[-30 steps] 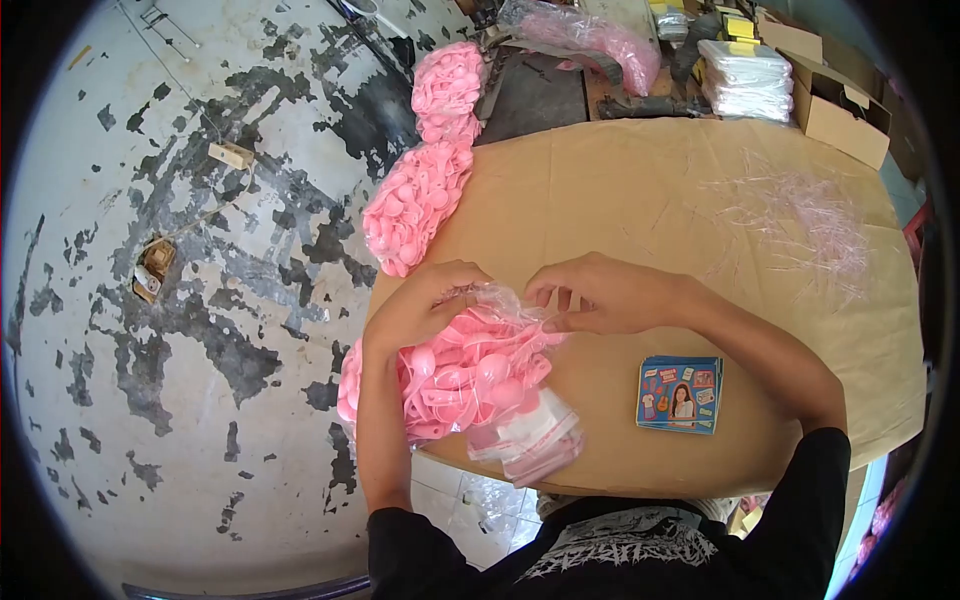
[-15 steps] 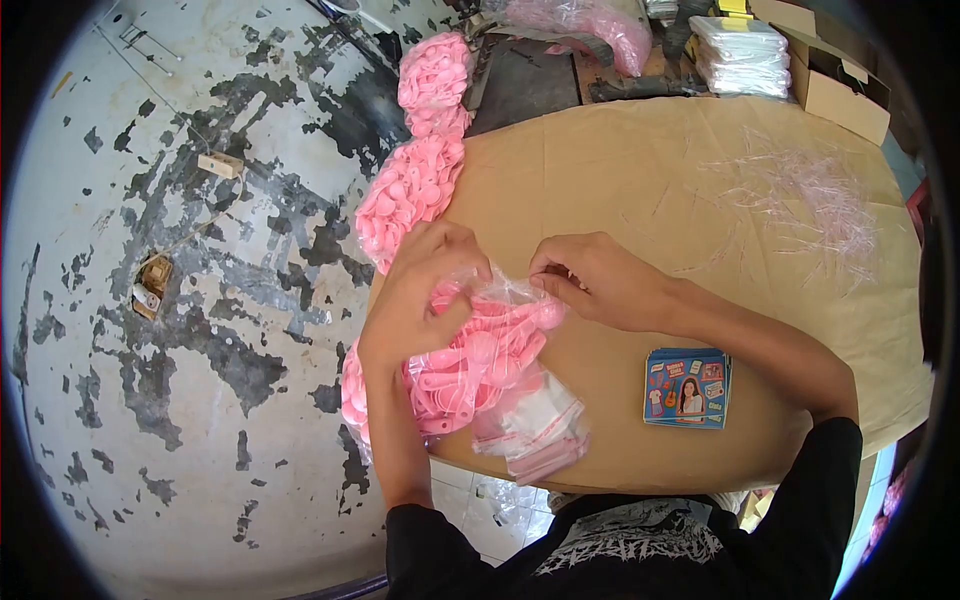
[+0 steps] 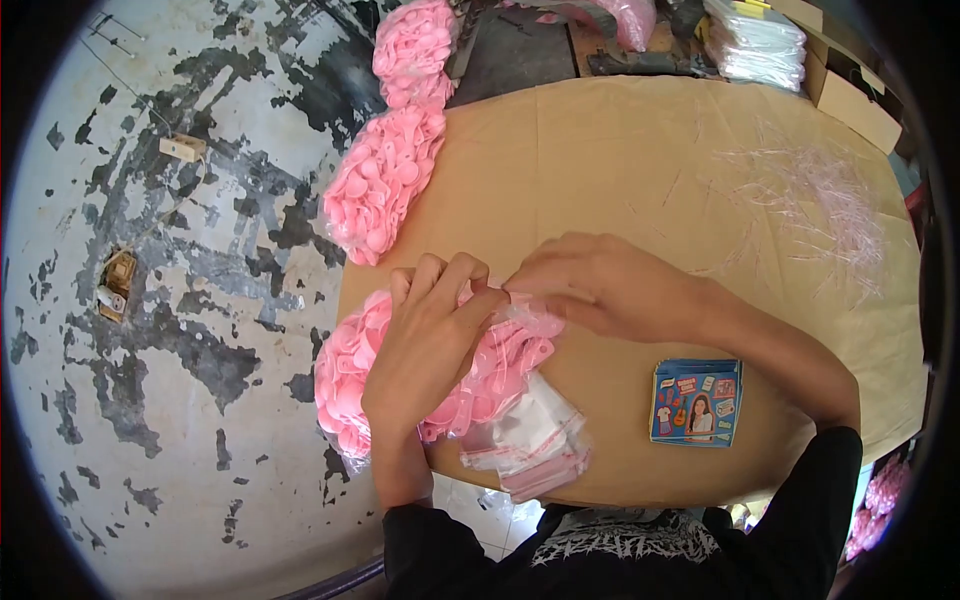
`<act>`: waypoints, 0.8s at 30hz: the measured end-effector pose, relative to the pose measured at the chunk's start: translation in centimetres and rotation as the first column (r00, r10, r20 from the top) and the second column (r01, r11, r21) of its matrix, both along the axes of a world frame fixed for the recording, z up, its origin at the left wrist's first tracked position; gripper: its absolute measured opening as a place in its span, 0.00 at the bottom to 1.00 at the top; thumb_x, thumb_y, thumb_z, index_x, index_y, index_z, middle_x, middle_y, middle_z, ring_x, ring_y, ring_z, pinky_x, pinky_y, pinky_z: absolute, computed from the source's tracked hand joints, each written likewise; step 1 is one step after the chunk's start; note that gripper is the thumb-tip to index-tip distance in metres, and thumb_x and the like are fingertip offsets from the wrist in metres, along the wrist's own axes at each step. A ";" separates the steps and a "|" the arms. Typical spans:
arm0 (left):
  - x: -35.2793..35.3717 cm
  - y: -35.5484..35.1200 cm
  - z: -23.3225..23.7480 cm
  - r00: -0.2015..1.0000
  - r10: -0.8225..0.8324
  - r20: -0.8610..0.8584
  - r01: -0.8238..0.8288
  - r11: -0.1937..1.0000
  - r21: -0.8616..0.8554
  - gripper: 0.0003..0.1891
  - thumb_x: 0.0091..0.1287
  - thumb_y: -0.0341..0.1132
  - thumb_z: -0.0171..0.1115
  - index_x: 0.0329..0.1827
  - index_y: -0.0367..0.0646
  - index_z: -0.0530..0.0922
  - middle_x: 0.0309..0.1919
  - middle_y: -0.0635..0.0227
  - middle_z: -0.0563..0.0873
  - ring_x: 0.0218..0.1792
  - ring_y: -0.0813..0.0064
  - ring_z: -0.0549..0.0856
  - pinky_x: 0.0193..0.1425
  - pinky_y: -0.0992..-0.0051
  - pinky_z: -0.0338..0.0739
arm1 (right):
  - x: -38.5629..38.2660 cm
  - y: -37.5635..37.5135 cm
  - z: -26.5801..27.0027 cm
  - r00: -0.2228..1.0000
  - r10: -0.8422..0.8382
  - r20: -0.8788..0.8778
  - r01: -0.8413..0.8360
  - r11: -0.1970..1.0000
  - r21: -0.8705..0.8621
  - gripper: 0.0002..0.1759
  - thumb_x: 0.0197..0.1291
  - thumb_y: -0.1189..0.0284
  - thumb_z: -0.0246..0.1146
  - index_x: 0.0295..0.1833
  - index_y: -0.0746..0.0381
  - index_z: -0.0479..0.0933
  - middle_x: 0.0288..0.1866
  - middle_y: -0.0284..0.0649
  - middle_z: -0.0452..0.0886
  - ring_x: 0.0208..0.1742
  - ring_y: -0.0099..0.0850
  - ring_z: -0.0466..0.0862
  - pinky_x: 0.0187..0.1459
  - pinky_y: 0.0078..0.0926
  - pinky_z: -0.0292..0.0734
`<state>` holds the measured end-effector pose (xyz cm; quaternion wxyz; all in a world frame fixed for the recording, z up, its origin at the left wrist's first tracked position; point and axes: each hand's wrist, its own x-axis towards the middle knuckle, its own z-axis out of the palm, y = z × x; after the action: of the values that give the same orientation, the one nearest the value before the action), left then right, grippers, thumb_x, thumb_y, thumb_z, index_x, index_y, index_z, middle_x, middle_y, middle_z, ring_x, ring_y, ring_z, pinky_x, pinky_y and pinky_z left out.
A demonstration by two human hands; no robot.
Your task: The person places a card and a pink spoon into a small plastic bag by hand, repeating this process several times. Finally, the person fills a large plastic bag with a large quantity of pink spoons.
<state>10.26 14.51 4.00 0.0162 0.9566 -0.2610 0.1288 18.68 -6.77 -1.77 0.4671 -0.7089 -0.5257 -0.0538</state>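
A clear plastic bag [image 3: 520, 350] full of pink plastic spoons [image 3: 350, 360] lies at the left edge of the table. Across its top reaches my left hand [image 3: 430, 330], its thumb and fingers pinching the bag's film near the opening. My right hand [image 3: 590, 280], slightly blurred, meets the left fingertips there, fingers pressed together on the same film. Whatever sits exactly between the fingertips is hidden. Just below the bag lies a stack of small clear flat bags [image 3: 535, 435] with whitish and pink bands.
A stack of blue printed cards [image 3: 695, 405] lies right of centre. Thin pinkish strips [image 3: 830, 210] are scattered at the far right. More bagged pink spoons [image 3: 385, 180] line the left edge. At the back stand plastic-wrapped packs [image 3: 755, 45] and an open cardboard box [image 3: 850, 90].
My right hand has moved left to the left fingertips. The left hand has come down over the spoon bag, its fingers now raised and bent. The view has shifted slightly.
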 end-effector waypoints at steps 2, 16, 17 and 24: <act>-0.1 0.4 0.3 0.999 -0.032 -0.019 0.031 0.998 -0.061 0.12 0.54 0.28 0.67 0.42 0.45 0.84 0.43 0.72 0.76 0.46 0.68 0.73 0.49 0.66 0.61 | -0.6 0.4 -0.3 0.998 0.045 -0.049 -0.045 0.999 -0.004 0.15 0.66 0.72 0.62 0.56 0.64 0.79 0.47 0.47 0.83 0.48 0.47 0.82 0.52 0.41 0.77; -1.2 0.7 0.2 0.985 -0.042 -0.166 -0.039 0.889 -0.456 0.16 0.57 0.19 0.63 0.49 0.42 0.82 0.38 0.65 0.84 0.39 0.64 0.77 0.47 0.67 0.64 | -2.1 1.0 0.0 0.998 -0.051 0.048 0.054 0.997 -0.058 0.09 0.60 0.76 0.65 0.46 0.62 0.76 0.38 0.41 0.77 0.42 0.41 0.81 0.44 0.36 0.79; -1.3 0.8 0.5 0.978 -0.064 -0.199 -0.024 0.912 -0.411 0.16 0.57 0.20 0.64 0.49 0.41 0.82 0.39 0.64 0.85 0.39 0.63 0.78 0.47 0.67 0.65 | -2.1 1.0 0.0 0.996 -0.060 0.061 0.063 0.997 -0.053 0.09 0.60 0.76 0.65 0.46 0.62 0.76 0.38 0.41 0.77 0.42 0.41 0.81 0.44 0.37 0.79; -2.9 -2.0 0.8 0.987 0.145 -0.071 -0.161 0.917 -0.365 0.14 0.54 0.21 0.68 0.44 0.39 0.83 0.38 0.62 0.85 0.37 0.60 0.80 0.48 0.65 0.73 | -2.2 0.8 0.6 0.991 -0.088 0.103 0.101 0.987 -0.124 0.09 0.62 0.73 0.61 0.46 0.65 0.76 0.43 0.44 0.78 0.50 0.42 0.79 0.51 0.37 0.78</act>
<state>7.34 12.49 4.77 0.1913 0.9564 -0.1562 0.1562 16.48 -5.93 -1.18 0.3910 -0.7584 -0.5159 -0.0763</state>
